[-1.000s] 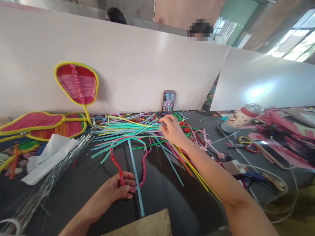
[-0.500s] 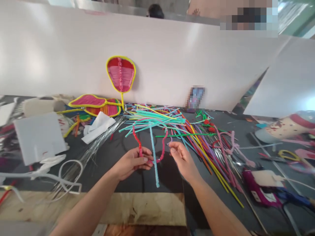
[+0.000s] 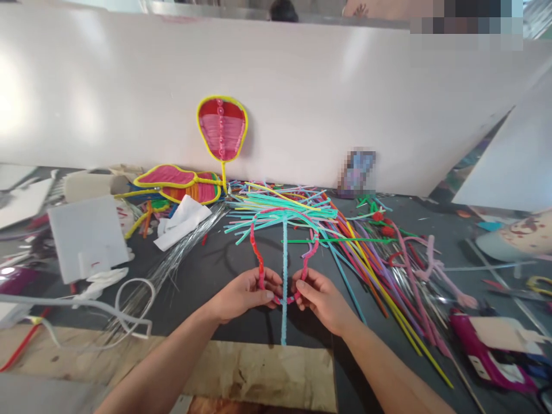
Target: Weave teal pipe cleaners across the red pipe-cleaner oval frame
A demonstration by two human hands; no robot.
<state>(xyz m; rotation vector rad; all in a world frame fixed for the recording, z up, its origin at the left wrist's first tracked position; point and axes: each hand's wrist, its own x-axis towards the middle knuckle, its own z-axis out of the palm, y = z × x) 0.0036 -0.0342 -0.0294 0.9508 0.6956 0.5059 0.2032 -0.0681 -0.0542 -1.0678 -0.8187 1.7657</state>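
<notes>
The right hand [image 3: 319,299], a second ago over the fuzzy sticks [image 3: 280,200], now pinches the red-pink loop [image 3: 256,248] at lower right; the left hand [image 3: 250,294] grips lower left. Above the dark table [image 3: 194,282], it seems steadied from both sides.

Left grip [image 3: 246,294] and right grip [image 3: 321,298]: human, bare. Left forearm [image 3: 175,351] and right forearm [image 3: 382,361]: bare too, slim, smooth, tapering to wrists [image 3: 215,309].

Frame [image 3: 284,259] before pipe cleaners [image 3: 293,201], paper [image 3: 183,221] left
</notes>
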